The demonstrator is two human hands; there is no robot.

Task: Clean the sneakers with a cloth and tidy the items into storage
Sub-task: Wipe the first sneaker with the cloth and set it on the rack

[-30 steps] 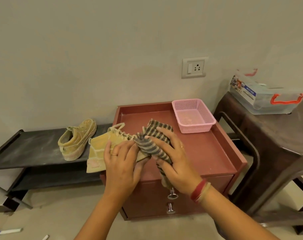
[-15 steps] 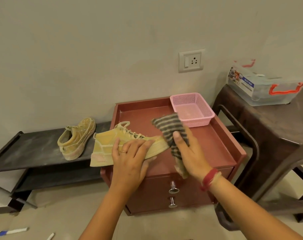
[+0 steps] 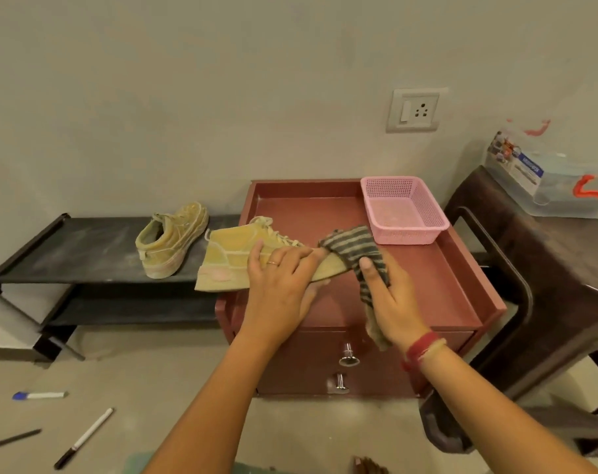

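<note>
Yellow suede sneaker is pinned on the cabinet by the left hand; striped cloth is clutched in the right hand. Wiping is under way; the toe likely needs firm strokes next.

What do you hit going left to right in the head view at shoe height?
Black shoe rack → sneaker on the rack → held sneaker → left hand → striped cloth → pink basket → dark stool.

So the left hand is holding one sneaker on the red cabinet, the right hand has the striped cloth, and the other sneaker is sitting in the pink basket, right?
Not quite: the head view shows the other sneaker on the black shoe rack, not in the pink basket. The rest holds.
</note>
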